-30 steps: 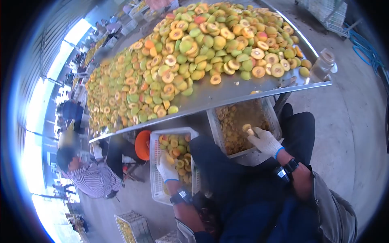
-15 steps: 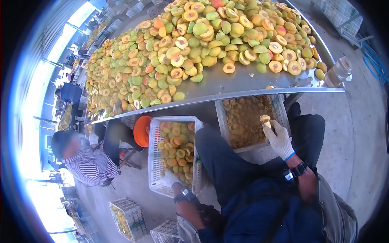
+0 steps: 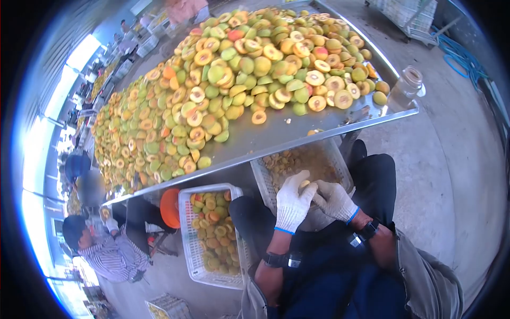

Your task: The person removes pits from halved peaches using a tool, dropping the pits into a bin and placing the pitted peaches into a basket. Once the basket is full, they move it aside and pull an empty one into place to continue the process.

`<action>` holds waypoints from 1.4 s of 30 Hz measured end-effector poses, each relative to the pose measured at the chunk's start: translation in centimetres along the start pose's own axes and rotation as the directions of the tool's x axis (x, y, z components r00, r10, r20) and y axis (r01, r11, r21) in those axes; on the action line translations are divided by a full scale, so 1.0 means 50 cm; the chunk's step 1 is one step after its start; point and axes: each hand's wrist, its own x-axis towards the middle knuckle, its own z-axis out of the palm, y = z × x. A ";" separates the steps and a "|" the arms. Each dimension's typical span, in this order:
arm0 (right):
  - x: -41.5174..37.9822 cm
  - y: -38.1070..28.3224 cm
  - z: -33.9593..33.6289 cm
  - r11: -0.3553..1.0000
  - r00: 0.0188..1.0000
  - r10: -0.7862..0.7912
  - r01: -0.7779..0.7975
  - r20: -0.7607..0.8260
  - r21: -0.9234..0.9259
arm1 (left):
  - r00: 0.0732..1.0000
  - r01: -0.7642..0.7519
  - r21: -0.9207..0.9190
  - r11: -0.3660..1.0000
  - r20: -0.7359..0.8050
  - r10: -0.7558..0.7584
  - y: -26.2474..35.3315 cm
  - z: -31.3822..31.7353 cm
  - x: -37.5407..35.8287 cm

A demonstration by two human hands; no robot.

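My gloved left hand (image 3: 293,201) is raised above the near edge of a crate of pits and scraps (image 3: 257,178), its fingers closed on a small pale piece (image 3: 304,184). Close against it on the right, my gloved right hand (image 3: 333,200) has its fingers bent together; what they hold, if anything, is hidden. Halved green and orange fruits (image 3: 234,69) are heaped on the metal table (image 3: 239,139) in front. To the left of my legs stands a white crate (image 3: 187,234) with fruit halves (image 3: 215,234) in it.
A glass jar (image 3: 406,87) stands at the table's right corner. An orange bucket (image 3: 170,208) is under the table, beside a seated person in a striped shirt (image 3: 114,258). Another crate (image 3: 170,307) sits on the floor. Stacked crates and a blue hose (image 3: 462,61) are at the upper right.
My left hand has come up from the crate of fruit halves to my right hand. The right hand has moved slightly left and down in view. The whole view has shifted.
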 end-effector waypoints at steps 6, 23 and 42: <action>-0.001 -0.005 -0.030 0.995 0.997 0.037 -0.030 0.072 -0.093 | 0.998 0.026 -0.103 0.994 0.064 -0.019 0.003 0.014 0.010; 0.015 0.014 -0.055 0.940 0.996 0.020 -0.049 -0.089 -0.337 | 0.886 0.380 -0.499 0.779 -0.045 -0.461 0.007 0.030 0.023; 0.020 -0.006 -0.069 0.952 0.964 -0.159 0.094 -0.211 -0.290 | 0.977 0.206 -0.233 0.951 -0.015 -0.215 0.061 0.061 0.003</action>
